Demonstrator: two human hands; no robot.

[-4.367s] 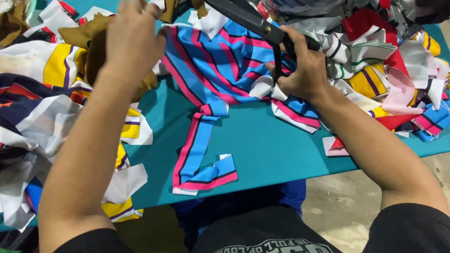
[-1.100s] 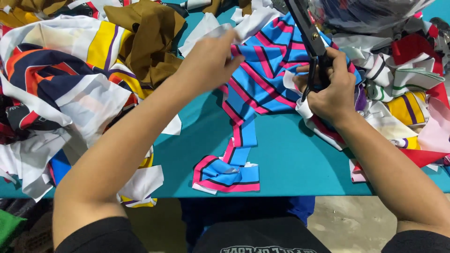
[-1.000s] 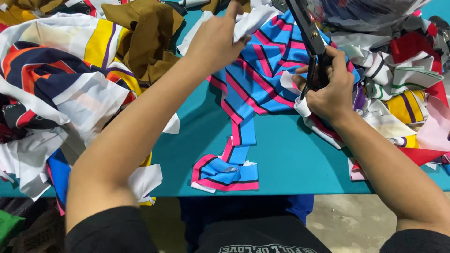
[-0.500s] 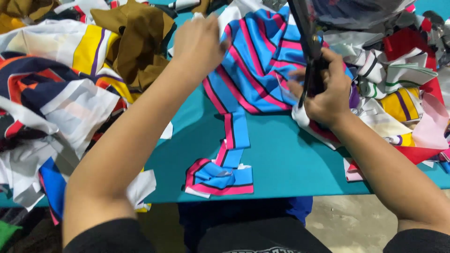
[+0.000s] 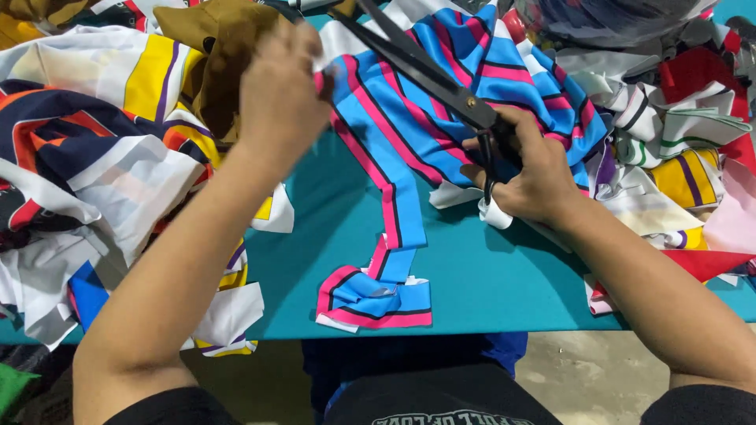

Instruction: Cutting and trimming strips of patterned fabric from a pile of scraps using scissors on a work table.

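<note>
Head view: right hand point(image 5: 529, 179), fingers closed through black scissors point(image 5: 425, 67), blades parted over blue-pink striped fabric point(image 5: 441, 110) on teal table point(image 5: 488, 283). Left hand point(image 5: 282, 94) pinches its edge. Long strip point(image 5: 386, 236) part-cut, unsevered; cutting seems unfinished.

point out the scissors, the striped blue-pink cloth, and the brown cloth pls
scissors point(image 5: 429, 71), head view, on the black blades near the pivot.
striped blue-pink cloth point(image 5: 504, 86), head view, on the wide part right of the blades.
brown cloth point(image 5: 224, 59), head view, on the folded middle, just left of the left hand point(image 5: 283, 98).
</note>
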